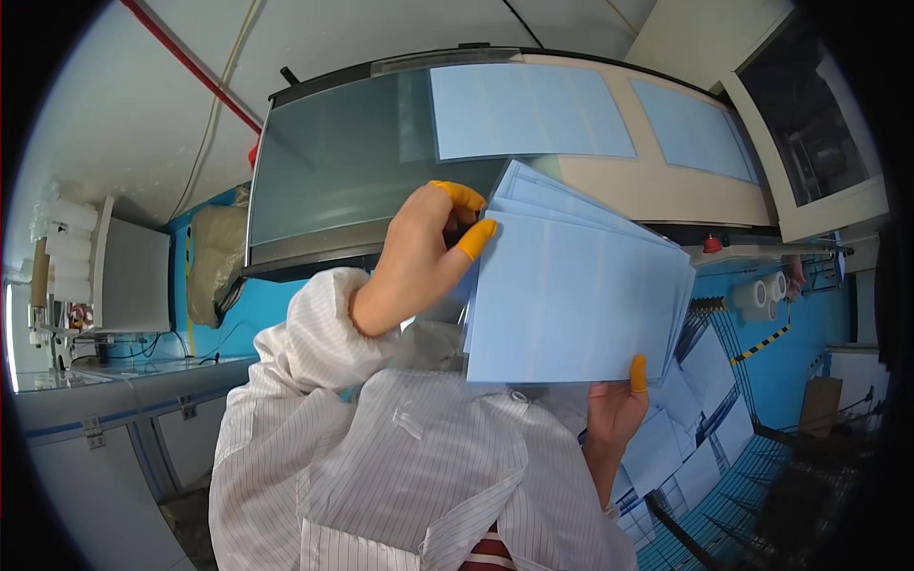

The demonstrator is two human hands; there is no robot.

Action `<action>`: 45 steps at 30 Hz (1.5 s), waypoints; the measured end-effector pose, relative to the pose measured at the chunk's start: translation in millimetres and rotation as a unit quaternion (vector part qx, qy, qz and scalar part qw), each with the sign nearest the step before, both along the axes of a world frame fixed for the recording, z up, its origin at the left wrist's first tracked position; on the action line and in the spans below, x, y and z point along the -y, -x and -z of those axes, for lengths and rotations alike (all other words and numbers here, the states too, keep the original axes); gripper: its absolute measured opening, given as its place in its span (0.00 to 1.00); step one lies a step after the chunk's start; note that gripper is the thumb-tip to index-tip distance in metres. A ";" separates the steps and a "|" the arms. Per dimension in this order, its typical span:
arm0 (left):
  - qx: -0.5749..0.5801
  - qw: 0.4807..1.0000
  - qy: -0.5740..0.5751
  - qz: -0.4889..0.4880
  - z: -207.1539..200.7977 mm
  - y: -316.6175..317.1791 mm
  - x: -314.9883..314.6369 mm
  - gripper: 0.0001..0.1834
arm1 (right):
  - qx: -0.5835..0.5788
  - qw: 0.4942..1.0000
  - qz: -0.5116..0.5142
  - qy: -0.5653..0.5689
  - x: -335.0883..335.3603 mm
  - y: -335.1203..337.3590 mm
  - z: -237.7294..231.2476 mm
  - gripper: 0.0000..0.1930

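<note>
Blue-floored workroom with a large glass-fronted cabinet [381, 162] behind, two pale blue sheets [528, 109] stuck flat on its panels; wire shelving [752, 476] at lower right carrying more loose sheets [700, 409].

Stack of pale blue sheets [576, 295] held up at chest height, fanned slightly at the top edge, in front of the striped white coat [409, 466].

Left hand [419, 257]: closed in a pinch on the stack's upper left corner, thumb and forefinger in orange finger cots [476, 238]. Remaining fingers curled, not on the paper.

Right hand [614, 409]: supporting the lower right edge from beneath, one cotted fingertip [638, 373] showing over the front (grip behind the stack hidden, so closure there cannot be told).

Step judged in hand: leafing or separating single sheets from the fanned corner. Next move judged to call for a light pinch on one sheet only, with steady support below to keep the fan from slipping.
</note>
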State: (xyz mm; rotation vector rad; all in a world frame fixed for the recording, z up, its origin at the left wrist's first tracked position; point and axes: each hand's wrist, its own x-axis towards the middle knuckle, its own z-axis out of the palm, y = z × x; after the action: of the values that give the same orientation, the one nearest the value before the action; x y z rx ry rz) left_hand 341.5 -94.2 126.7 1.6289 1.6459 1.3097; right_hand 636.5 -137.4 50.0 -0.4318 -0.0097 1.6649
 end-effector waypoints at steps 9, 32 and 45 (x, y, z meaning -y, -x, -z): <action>0.317 0.931 0.054 -0.171 -2.6 83.7 -24.1 0.14 | 0.037 0.999 0.019 0.008 -2.6 5.9 -18.5 0.15; 0.026 0.930 0.083 -0.357 41.3 275.9 -102.8 0.12 | 0.090 0.992 0.012 0.084 -12.5 5.3 -29.6 0.14; 0.040 0.952 0.024 -0.304 49.5 226.9 -140.5 0.16 | 0.031 0.998 -0.019 0.054 -16.1 -4.7 -10.9 0.16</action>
State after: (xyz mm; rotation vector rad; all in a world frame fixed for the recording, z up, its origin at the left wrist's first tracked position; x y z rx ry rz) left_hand 114.6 46.3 77.2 1.0484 2.2038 1.5695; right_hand 641.1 -121.2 61.0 -0.5672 0.0259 1.6936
